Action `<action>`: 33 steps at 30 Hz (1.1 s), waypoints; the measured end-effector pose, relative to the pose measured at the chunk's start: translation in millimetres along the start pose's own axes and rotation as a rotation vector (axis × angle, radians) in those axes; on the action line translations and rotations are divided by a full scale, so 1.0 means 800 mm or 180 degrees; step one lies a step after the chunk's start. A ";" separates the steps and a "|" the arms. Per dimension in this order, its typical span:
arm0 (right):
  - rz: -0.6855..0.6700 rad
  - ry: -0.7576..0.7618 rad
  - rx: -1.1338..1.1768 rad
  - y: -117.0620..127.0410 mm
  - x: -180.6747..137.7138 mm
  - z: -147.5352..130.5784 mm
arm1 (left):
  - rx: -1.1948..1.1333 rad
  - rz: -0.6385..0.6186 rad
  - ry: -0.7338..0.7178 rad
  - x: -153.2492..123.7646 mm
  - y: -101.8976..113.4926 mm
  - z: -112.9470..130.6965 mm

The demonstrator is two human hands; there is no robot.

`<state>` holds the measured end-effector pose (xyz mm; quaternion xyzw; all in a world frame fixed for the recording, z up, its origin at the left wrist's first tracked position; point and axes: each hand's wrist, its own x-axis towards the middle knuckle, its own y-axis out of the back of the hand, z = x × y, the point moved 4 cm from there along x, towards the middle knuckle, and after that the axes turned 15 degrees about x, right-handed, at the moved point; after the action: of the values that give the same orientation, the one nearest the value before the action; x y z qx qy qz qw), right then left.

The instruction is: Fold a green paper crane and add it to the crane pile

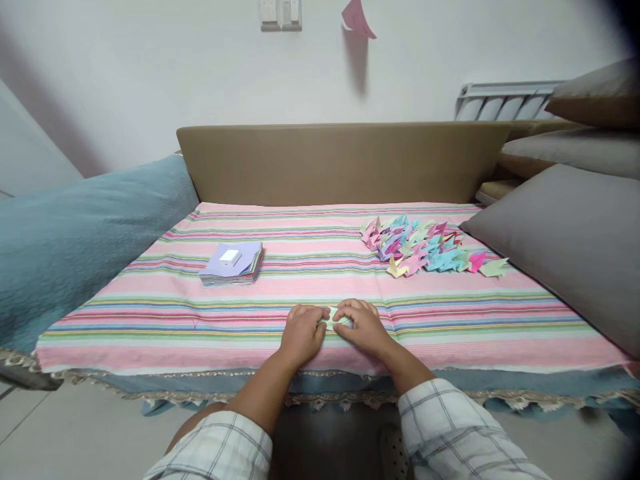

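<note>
Both hands rest on the striped cloth (200, 313) near its front edge, pressed together over a small pale green folded paper (332, 316). My left hand (301, 331) has its fingers curled onto the paper's left side. My right hand (361, 323) pinches the paper's right side with bent fingers. Most of the paper is hidden under the fingers. A stack of coloured square papers (233, 265) with a small white block (230, 256) on top lies at the back left. A heap of several folded paper cranes (425, 247) lies at the back right.
A blue-green blanket (75, 233) lies bunched at the left. Grey cushions (565, 233) are stacked on the right. A tan headboard (340, 160) runs along the back. On the wall hang a pink paper shape (357, 18) and white switches (280, 13). A white radiator (505, 99) stands far right.
</note>
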<state>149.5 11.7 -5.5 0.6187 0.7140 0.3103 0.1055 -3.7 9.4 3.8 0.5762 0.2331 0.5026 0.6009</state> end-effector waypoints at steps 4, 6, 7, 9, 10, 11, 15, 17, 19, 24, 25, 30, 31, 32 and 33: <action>-0.0007 -0.0002 -0.0029 -0.002 0.000 0.000 | 0.0003 -0.0015 -0.0049 0.000 -0.001 0.001; 0.0007 0.0013 -0.0074 -0.005 0.000 -0.001 | 0.0028 -0.0014 -0.0055 0.000 -0.001 0.001; 0.0017 0.0013 -0.0105 -0.006 0.001 -0.001 | 0.0045 -0.0011 -0.0048 0.000 -0.001 0.001; 0.0058 -0.0019 -0.0171 -0.008 0.002 -0.003 | 0.0074 -0.0008 -0.0034 0.000 -0.001 0.000; 0.0082 -0.0044 -0.0196 -0.009 0.002 -0.003 | 0.0079 -0.0005 -0.0028 0.000 -0.001 0.000; 0.0089 -0.0066 -0.0206 -0.009 0.003 -0.003 | 0.0074 -0.0005 -0.0026 0.000 0.000 0.001; -0.0008 -0.0123 -0.0073 -0.006 0.004 -0.002 | 0.0014 -0.0028 -0.0010 0.000 0.001 0.002; 0.0014 -0.0147 -0.0027 -0.004 0.004 -0.001 | -0.0015 -0.0031 -0.0007 0.000 0.001 0.002; 0.0102 -0.0151 -0.0066 -0.004 0.004 0.000 | -0.0035 -0.0013 -0.0015 0.000 0.000 0.001; 0.0294 -0.0116 -0.0189 -0.009 0.004 0.000 | -0.0064 0.0023 -0.0138 -0.001 -0.002 0.001; 0.0324 -0.0115 -0.0201 -0.010 0.004 0.000 | -0.0056 0.0029 -0.0161 -0.002 -0.002 0.001; 0.0286 -0.0148 -0.0015 -0.004 0.005 0.002 | 0.0019 0.0038 -0.0228 -0.003 -0.003 0.002; 0.0246 -0.0166 0.0067 -0.003 0.005 0.003 | 0.0027 0.0041 -0.0237 -0.003 -0.003 0.002; 0.0211 -0.0181 0.0132 -0.001 0.005 0.004 | 0.0035 0.0045 -0.0242 -0.003 -0.002 0.003; 0.0189 -0.0187 0.0166 0.000 0.006 0.005 | 0.0043 0.0051 -0.0244 -0.003 -0.002 0.003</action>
<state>150.2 17.0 -7.6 0.6511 0.6997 0.2763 0.1010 -2.3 6.7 1.9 0.6009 0.2086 0.4834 0.6015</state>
